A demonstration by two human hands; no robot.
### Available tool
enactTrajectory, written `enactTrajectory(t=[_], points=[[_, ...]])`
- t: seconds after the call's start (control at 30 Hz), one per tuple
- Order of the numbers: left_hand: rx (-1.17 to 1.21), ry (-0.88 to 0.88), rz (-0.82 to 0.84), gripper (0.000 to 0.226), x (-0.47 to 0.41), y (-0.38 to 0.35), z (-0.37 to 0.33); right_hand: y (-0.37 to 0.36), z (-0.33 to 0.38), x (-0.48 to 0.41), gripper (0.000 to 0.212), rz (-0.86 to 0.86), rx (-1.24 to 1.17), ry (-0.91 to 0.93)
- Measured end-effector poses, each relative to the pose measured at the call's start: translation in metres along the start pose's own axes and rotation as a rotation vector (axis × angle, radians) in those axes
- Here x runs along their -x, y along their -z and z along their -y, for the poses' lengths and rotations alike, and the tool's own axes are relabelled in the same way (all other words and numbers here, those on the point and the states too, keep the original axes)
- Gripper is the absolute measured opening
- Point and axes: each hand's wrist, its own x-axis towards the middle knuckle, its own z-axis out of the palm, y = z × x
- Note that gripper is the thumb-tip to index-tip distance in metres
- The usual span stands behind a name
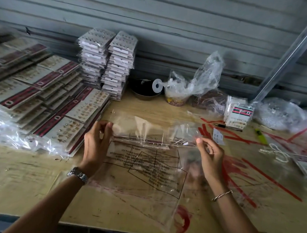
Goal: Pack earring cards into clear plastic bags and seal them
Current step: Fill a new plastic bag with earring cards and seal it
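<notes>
- Both my hands hold one clear bag [148, 130] up over the table [24, 179], in front of me.
- My left hand [96, 141] pinches the bag's left end between thumb and fingertips.
- My right hand [210, 154] pinches the right end with thumb and first finger. The other fingers are curled loosely.
- The bag is stretched flat between my hands. A thin strip with little dots runs along its lower edge. I cannot tell if that is a card inside.
- More flat bags [144, 172] with black warning words lie on the table just under my hands.
- Lots of earring cards [49, 99] lie in rows on my left, with dark red bands on them.
- Two tall stacks of bagged cards [105, 61] stand at the back by the wall.
- A dark bowl [145, 91] sits beside the stacks, and a cup in crinkly plastic [178, 98] is next to it.
- A small pack of cards [238, 113] stands on the right, with a pen [227, 126] in front of it.
- Red strips [245, 171] are scattered on the table by my right hand.
- I wear a watch [77, 174] on my left wrist and a bracelet [222, 195] on my right.
</notes>
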Motion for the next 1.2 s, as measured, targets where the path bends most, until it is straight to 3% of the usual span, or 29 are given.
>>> enactTrajectory(t=[0.13,0.23,0.37,0.53,0.7,0.9,1.1,1.2], points=[[0.038,-0.012,-0.07,0.014,-0.003,-0.003,-0.003,-0.004,0.001,-0.004,0.01,-0.099,-0.186,-0.095],[0.171,0.015,-0.128,0.015,-0.013,-0.009,-0.011,-0.009,0.004,-0.012,0.01,-0.155,-0.214,-0.068],[0.356,0.126,-0.158,0.018,-0.034,-0.017,-0.03,-0.019,0.019,-0.033,0.02,-0.256,-0.278,-0.097],[0.406,0.202,-0.283,0.023,-0.067,-0.019,-0.055,-0.023,0.045,-0.065,0.018,-0.334,-0.431,-0.075],[0.321,0.266,-0.346,0.023,-0.064,-0.021,-0.05,-0.026,0.042,-0.057,0.018,-0.278,-0.352,-0.083],[0.275,0.238,-0.277,0.021,-0.015,-0.004,-0.029,-0.007,0.02,-0.007,0.015,-0.18,-0.228,-0.117],[0.14,0.305,-0.227,0.027,0.041,0.018,-0.022,-0.001,0.009,0.049,0.017,-0.25,-0.148,-0.318],[0.108,0.283,-0.171,0.022,0.053,0.027,-0.027,-0.005,0.012,0.062,0.025,-0.295,-0.081,-0.288]])
